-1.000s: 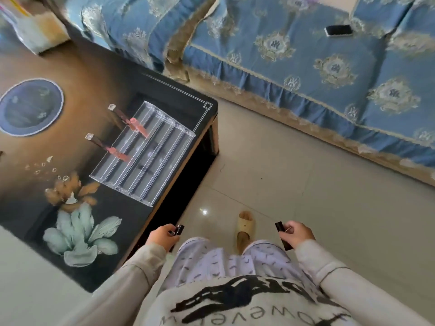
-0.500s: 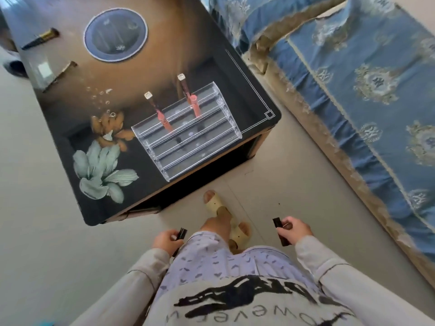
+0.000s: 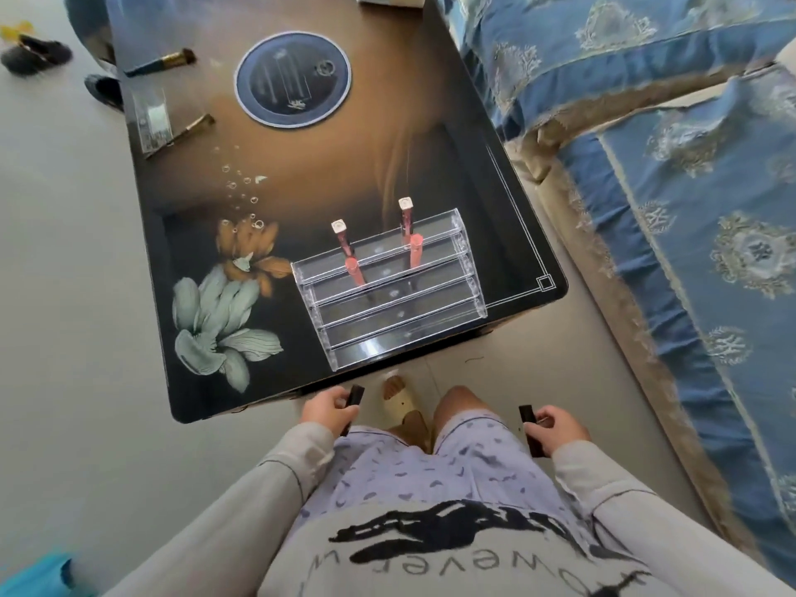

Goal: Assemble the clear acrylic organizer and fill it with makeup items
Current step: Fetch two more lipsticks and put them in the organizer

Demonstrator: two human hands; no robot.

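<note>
Soft daylight, glare on the glossy table [image 3: 181,234], edges bent and blurred.

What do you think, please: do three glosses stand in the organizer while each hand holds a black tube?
Not quite: the head view shows two glosses, not three, in the organizer; the left hand and right hand each hold a black tube.

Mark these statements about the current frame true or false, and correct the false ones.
1. Two pink lip glosses stand in the clear organizer. True.
2. The left hand is empty. False: it grips a black tube.
3. The right hand grips another black tube. True.
4. The organizer sits on the floor. False: it stands on the table.
5. The makeup brushes lie in the organizer. False: they lie at the table's far end.
</note>
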